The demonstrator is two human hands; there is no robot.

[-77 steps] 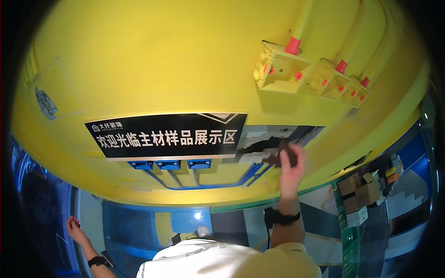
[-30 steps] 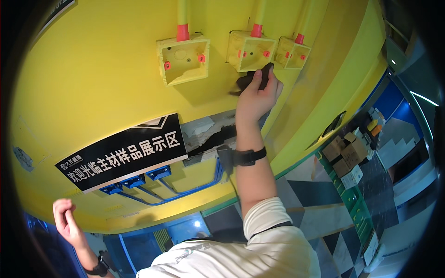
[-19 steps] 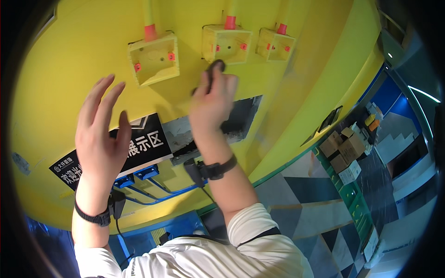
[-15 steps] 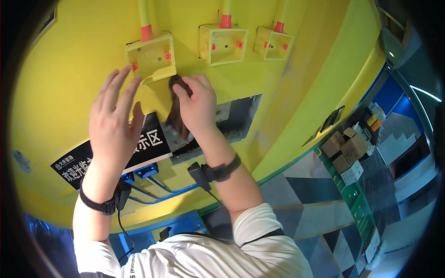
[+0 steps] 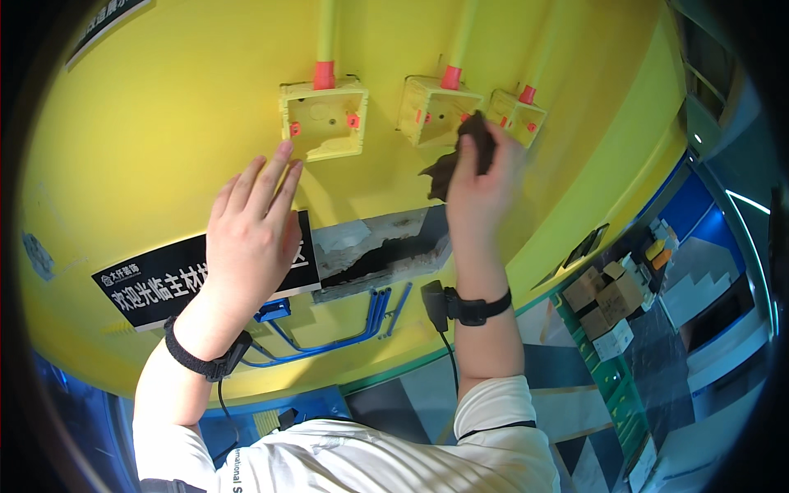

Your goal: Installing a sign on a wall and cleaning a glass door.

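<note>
A dark brown cloth (image 5: 454, 168) is bunched in my right hand (image 5: 485, 177), which grips it just below the middle yellow junction box (image 5: 415, 115). The cloth overlaps that box's lower right corner, and my fingers hide part of the smaller right-hand box (image 5: 526, 122). My left hand (image 5: 255, 222) is open, fingers stretched upward, with its fingertips at the lower left corner of the left junction box (image 5: 320, 156). Each box has an open front, small red tabs inside and a red connector (image 5: 325, 76) on top.
Below the boxes, a rough hole (image 5: 386, 251) breaks the yellow wall (image 5: 164, 123). A black sign (image 5: 156, 287) sits behind my left hand, above blue pipes (image 5: 329, 349). Cardboard boxes (image 5: 612, 300) stand on the floor at the right.
My right hand has carried the cloth right, from below the left box to the middle box. My left hand has shifted slightly right and stays open. The view has moved a little.
</note>
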